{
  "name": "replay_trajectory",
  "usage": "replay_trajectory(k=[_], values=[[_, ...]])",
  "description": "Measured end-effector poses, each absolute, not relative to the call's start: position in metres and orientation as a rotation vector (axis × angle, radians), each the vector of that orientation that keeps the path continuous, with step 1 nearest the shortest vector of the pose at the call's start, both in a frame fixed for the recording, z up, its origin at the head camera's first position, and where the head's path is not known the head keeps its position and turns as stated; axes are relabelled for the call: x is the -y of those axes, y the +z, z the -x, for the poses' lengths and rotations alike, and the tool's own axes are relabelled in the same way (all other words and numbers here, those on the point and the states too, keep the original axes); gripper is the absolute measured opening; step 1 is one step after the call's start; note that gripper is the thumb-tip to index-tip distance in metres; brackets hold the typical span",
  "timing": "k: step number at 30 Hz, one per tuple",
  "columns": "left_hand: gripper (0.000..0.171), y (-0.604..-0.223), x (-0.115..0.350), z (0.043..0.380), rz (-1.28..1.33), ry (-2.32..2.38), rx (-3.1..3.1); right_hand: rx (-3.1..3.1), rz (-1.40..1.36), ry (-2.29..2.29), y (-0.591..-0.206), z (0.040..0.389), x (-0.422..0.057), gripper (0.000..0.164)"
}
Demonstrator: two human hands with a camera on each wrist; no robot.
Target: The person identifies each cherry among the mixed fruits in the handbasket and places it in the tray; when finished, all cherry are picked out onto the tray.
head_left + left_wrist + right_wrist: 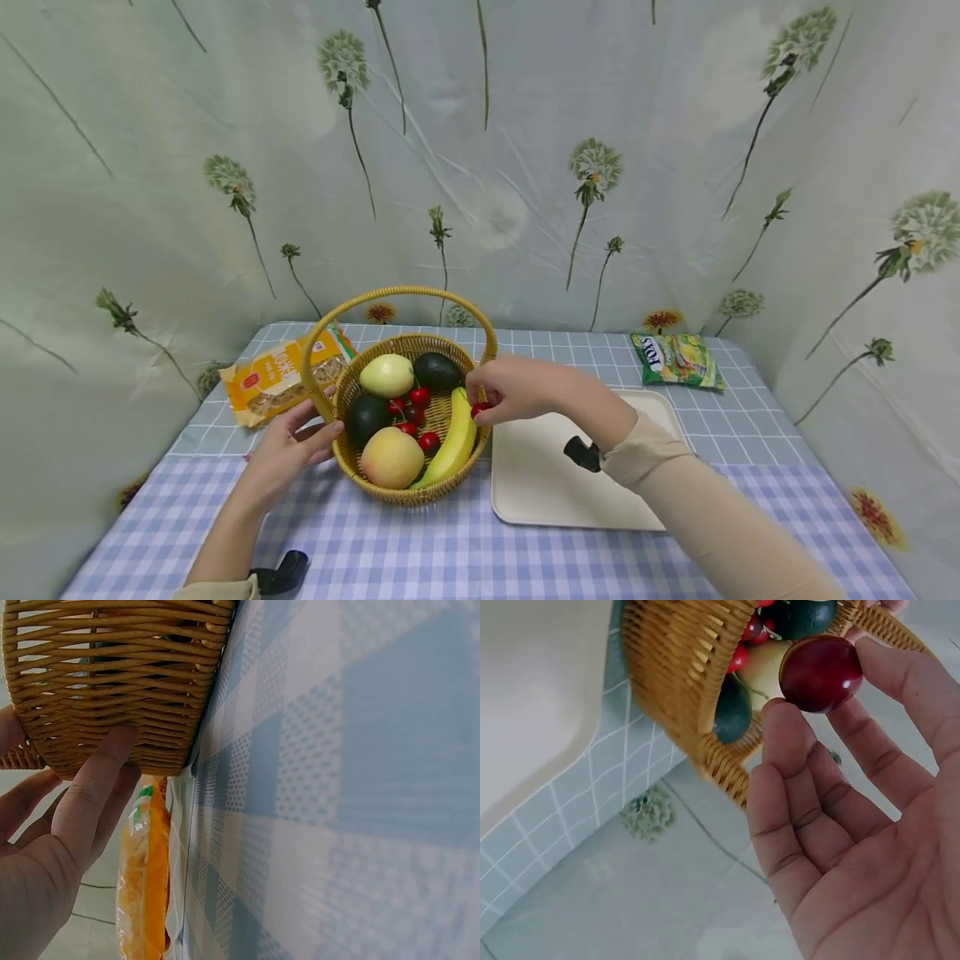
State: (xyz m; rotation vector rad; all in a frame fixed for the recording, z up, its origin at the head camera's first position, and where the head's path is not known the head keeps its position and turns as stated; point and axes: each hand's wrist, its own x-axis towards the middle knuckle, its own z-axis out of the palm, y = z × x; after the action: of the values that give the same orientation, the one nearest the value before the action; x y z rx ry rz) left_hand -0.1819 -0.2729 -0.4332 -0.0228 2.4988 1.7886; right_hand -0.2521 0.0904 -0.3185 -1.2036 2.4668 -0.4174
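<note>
My right hand (517,387) pinches a dark red cherry (821,673) between thumb and fingertips, at the right rim of a wicker basket (416,498). In the right wrist view the cherry's glossy skin shows clearly. At the basket's left side, my left hand (296,442) rests extended fingers (94,776) against the outer wall, with the thumb by the foot of the handle (408,291). Inside the basket lie a banana (454,442), a peach (392,458), a pale yellow-green fruit (387,376), two dark green avocado-like fruits (438,372) and several red cherries (429,442).
A cream tray (570,500) lies right of the basket, under my right forearm. An orange snack bag (281,375) lies behind my left hand, and a green Fox's bag (677,361) at the back right. A dandelion-print curtain (495,167) borders the checked table (420,554).
</note>
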Motion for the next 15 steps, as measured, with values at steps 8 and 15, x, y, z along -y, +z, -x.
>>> replay_trajectory(k=[8,15], values=[[0.069,-0.434,0.271,0.184,0.004,1.785,-2.498,-2.5,1.042,-0.507,-0.332,0.259,-0.134,0.004],[0.069,-0.434,0.273,0.182,0.007,1.781,-2.495,-2.564,1.014,-0.474,-0.36,0.275,-0.149,0.006]])
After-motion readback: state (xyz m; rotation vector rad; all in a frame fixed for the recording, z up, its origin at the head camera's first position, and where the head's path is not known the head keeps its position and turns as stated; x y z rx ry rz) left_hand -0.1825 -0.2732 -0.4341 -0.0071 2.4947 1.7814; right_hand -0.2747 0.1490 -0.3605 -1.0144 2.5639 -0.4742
